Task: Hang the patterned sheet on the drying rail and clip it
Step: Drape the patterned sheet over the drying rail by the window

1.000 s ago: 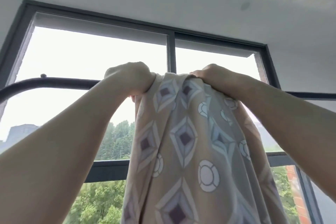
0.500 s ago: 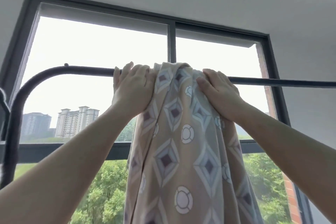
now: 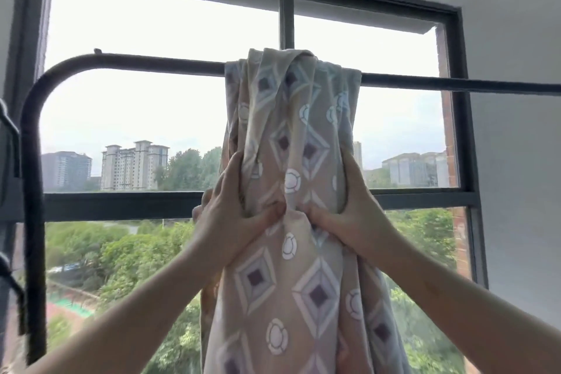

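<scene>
The patterned sheet [image 3: 291,118], beige and grey with purple diamonds and white rings, hangs bunched over the dark drying rail [image 3: 158,62] in front of the window. My left hand [image 3: 226,222] grips the hanging fabric from its left side, thumb pressed into the front folds. Mirroring it on the other side, my right hand [image 3: 349,222] grips the sheet with its thumb meeting the left one near the middle. Both hands sit well below the rail. No clip is in view.
The rail curves down into a post [image 3: 32,191] at the left. A dark-framed window [image 3: 287,27] fills the background, with a crossbar [image 3: 121,205] behind my hands. A white wall [image 3: 516,161] stands at the right.
Both hands have slid down from the top of the rail to grip the hanging sheet lower. The sheet now rests on the rail by itself. The view has tilted downward.
</scene>
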Demonstrator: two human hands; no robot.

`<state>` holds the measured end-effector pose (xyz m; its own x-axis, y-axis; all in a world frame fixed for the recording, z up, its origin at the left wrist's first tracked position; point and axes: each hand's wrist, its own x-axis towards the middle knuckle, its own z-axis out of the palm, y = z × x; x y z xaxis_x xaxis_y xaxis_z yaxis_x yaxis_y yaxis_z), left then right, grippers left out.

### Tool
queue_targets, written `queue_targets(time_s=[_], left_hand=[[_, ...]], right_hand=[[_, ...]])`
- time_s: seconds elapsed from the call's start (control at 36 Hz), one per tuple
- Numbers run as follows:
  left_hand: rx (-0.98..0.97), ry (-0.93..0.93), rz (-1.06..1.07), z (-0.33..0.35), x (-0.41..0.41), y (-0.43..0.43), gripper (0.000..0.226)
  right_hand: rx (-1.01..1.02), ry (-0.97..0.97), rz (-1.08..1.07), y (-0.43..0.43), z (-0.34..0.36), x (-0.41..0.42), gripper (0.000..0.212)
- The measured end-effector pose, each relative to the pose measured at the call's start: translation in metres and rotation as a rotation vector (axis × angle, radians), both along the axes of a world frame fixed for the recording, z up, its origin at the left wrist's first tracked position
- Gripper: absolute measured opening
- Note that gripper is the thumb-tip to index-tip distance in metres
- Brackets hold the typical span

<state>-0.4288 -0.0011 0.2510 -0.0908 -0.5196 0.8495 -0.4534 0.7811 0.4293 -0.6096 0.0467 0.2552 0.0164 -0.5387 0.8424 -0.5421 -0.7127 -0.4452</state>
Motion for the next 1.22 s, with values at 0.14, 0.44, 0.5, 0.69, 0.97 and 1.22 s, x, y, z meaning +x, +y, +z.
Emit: queue_targets(time_s=[0.14,0.44,0.5,0.69,0.97,1.22], left_hand=[[0.006,-0.082,0.216,-0.012,0.003,0.019,0.071],[0.389,0.052,-0.191,-0.049,0.002,0.030,0.032],[0.334,0.059,-0.103,-0.046,0.002,0.030,0.017],[0.162,0.023,-0.071,-0.015,0.011,0.044,0.004],[-0.328,-0.037,0.052,0.089,0.021,0.053,0.018],[-0.175,0.076,-0.121,0.174,0.020,0.026,0.013]], right_hand=[[-0.006,-0.003,-0.098,0.012,-0.027,-0.002,0.094],[0.232,-0.174,-0.261,0.042,-0.064,0.010,0.023],[0.242,-0.144,-0.258,0.043,-0.060,0.010,0.010],[0.188,-0.297,0.042,0.047,-0.027,0.014,0.020],[-0.199,-0.104,0.029,0.048,0.077,0.020,0.025],[-0.244,-0.056,0.076,0.017,0.168,0.021,0.019]])
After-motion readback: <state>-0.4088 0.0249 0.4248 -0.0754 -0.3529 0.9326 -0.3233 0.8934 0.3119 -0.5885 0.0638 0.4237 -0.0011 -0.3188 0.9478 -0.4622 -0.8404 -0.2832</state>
